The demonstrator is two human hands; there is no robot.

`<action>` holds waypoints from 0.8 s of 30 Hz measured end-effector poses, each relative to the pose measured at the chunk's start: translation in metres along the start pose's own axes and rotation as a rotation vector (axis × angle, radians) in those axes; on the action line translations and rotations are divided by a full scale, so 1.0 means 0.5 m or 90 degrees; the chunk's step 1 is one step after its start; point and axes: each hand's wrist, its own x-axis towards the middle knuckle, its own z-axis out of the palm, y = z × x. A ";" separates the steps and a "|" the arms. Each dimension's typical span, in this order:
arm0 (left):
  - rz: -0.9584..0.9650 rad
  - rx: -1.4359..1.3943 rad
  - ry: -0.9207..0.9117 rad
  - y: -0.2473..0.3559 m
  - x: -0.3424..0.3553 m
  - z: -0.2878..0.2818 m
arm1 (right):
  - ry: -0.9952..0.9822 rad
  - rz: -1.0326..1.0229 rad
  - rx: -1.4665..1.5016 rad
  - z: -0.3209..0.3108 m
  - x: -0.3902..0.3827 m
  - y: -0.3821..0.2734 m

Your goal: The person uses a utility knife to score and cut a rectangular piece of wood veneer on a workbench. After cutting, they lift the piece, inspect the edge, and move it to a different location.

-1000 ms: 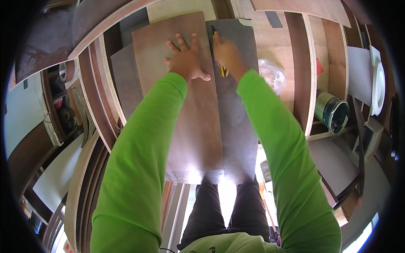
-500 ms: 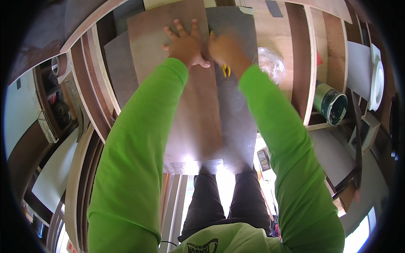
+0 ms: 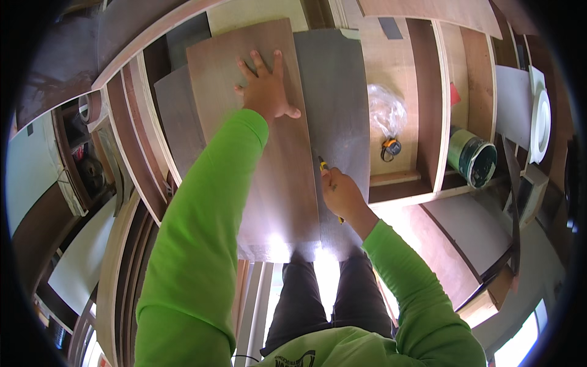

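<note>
My left hand point(image 3: 265, 92) lies flat with fingers spread on the upper part of a brown wood-toned board point(image 3: 278, 177). This board rests on top of a wider dark grey sheet point(image 3: 342, 128), which shows along its right side. Beside the board's right edge, my right hand point(image 3: 340, 194) is closed around a yellow and black utility knife point(image 3: 323, 163). The knife's front end points away from me along that edge; its yellow tail shows below the hand. Whether the blade touches the sheet I cannot tell.
Right of the sheet, inside an open wooden cabinet frame point(image 3: 438, 104), lie a clear plastic bag point(image 3: 387, 110) and an orange and black tape measure point(image 3: 391, 147). A green paint can point(image 3: 474, 158) lies tipped further right. Dark panels point(image 3: 177, 101) and wooden frames stand at the left.
My right hand has drawn the knife toward me along the board's edge, from near the top to lower down. My left hand stays pressed on the board. The tape measure has come into sight.
</note>
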 end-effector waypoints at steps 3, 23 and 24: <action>-0.007 -0.013 -0.006 -0.008 -0.003 -0.001 | 0.089 -0.078 0.040 -0.037 0.106 -0.053; -0.002 -0.002 0.012 0.005 0.006 -0.005 | 0.012 -0.123 -0.159 -0.092 0.236 -0.160; 0.001 -0.005 0.002 0.003 -0.003 0.004 | 0.024 -0.076 -0.073 -0.071 0.182 -0.138</action>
